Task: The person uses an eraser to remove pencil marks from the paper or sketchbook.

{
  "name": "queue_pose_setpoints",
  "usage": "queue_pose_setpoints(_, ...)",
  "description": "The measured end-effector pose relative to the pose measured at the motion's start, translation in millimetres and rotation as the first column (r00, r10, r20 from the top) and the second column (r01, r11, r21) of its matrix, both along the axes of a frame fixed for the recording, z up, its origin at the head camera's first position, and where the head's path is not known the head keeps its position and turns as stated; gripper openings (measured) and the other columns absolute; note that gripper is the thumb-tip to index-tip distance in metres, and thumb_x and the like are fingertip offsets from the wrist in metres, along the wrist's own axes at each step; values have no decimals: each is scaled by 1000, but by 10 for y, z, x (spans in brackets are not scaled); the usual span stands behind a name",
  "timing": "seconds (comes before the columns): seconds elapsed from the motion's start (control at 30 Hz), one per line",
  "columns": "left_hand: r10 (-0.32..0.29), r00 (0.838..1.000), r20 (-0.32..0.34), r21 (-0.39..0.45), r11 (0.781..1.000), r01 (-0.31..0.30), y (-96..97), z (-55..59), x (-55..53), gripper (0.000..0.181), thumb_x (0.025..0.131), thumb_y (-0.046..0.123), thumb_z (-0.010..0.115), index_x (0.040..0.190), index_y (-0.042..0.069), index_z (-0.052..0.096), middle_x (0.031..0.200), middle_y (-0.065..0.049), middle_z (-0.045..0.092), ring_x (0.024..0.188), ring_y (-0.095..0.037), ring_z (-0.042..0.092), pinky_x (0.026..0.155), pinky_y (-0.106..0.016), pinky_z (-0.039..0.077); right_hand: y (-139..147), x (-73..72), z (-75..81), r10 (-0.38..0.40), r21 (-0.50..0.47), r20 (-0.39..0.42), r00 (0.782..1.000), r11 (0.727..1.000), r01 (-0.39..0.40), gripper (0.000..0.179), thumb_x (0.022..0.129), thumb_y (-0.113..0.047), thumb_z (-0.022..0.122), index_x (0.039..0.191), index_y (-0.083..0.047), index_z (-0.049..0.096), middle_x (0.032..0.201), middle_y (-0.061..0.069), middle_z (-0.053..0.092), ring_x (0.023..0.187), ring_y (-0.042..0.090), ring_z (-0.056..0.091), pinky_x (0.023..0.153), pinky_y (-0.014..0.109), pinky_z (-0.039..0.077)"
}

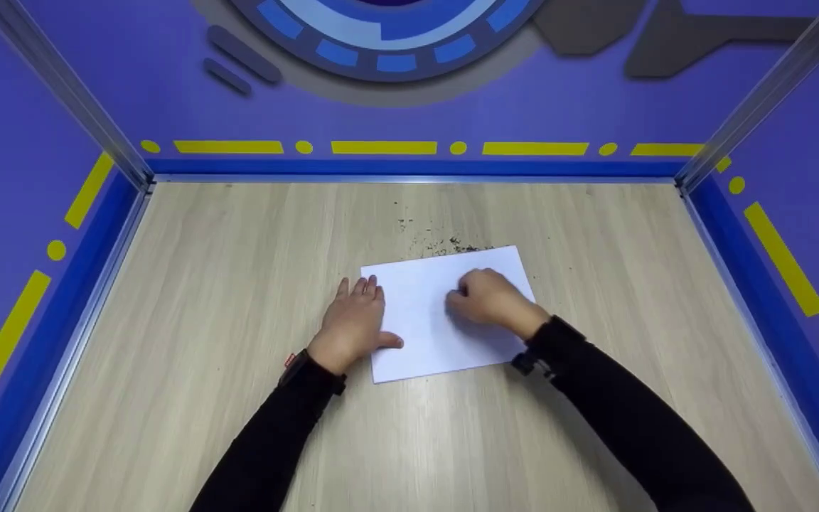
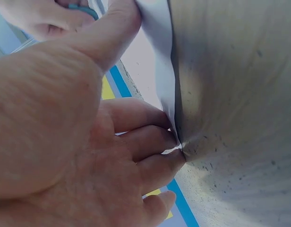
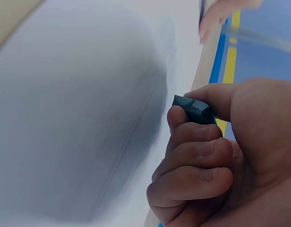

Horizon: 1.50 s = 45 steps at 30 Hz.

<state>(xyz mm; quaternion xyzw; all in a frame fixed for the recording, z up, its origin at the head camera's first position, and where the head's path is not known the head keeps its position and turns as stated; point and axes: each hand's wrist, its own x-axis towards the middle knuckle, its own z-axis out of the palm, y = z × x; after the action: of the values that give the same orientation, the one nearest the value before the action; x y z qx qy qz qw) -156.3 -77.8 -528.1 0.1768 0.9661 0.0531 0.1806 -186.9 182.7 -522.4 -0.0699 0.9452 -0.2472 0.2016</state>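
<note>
1. Purple-blue panels with yellow dashes wall in the wooden worktop at its back, left and right edges.
2. Your white sheet lies a little right of midway between the left and right edges, set in from the back edge and skewed, its right end nearer the back.
3. Your left hand is spread at the sheet's left end, thumb out over the paper. The left wrist view shows a wavy paper edge, so press it flat and keep that thumb out of the stroke.
4. Your right hand pinches a small dark block, which looks like an eraser, between thumb and forefinger, other fingers curled. Whether it touches the paper you cannot tell here.
5. Faint lines mark the sheet. If you are rubbing them, use short, even strokes away from the bracing hand; pulling toward it could buckle the paper.
6. No container shows: dark crumbs lie loose on the worktop, by the sheet's side facing the back edge. Avoid dragging the paper through them, which could smudge it.
</note>
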Motion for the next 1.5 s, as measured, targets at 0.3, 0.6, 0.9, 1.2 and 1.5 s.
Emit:
queue_pose_setpoints(0.3, -2, 1000, -16, 19, 1000, 2, -17, -1, -2, 115, 89, 64, 85, 165, -10, 40, 177, -29, 35, 168, -43, 33, 142, -61, 16, -715, -72, -29, 137, 67, 3, 991, 988, -137, 44, 105, -34, 65, 66, -19, 53, 70, 1, 59, 68, 21, 57, 65, 35, 46)
queue_pose_setpoints(0.6, -6, 1000, -17, 28, 1000, 7, -30, -4, 9, 114, 89, 63, 85, 165, -10, 41, 177, -29, 35, 168, -43, 33, 142, -61, 16, -846, -74, -92, 185, 112, -32, 982, 977, -180, 41, 102, -28, 65, 64, -17, 54, 71, 2, 58, 73, 23, 58, 66, 37, 46)
queue_pose_setpoints(0.9, 7, 1000, -4, 12, 1000, -7, -20, 14, 10, 116, 89, 64, 84, 167, -9, 38, 178, -29, 32, 169, -42, 31, 142, -61, 14, -96, -84, -97, 14, 11, 26, 1000, 1000, -15, 28, 99, -30, 67, 76, -13, 67, 85, 8, 69, 77, 25, 63, 70, 36, 52)
queue_pose_setpoints(1.2, 12, 1000, 16, 0, 1000, -12, 0, 28, 22, 116, 90, 66, 82, 168, -8, 37, 180, -27, 29, 171, -41, 28, 143, -60, 13, 838, -38, -115, -104, 7, -1, 995, 995, 104, 29, 99, -28, 64, 77, -9, 66, 78, 5, 57, 72, 21, 55, 63, 31, 43)
queue_pose_setpoints(1.5, 22, 999, 24, 4, 1000, -22, 0, 30, 10, 116, 90, 64, 83, 168, -8, 36, 180, -27, 29, 171, -41, 28, 143, -60, 12, 888, -71, -60, -90, 57, 7, 996, 994, 89, 38, 98, -27, 61, 64, -18, 45, 64, -3, 40, 61, 17, 44, 57, 30, 36)
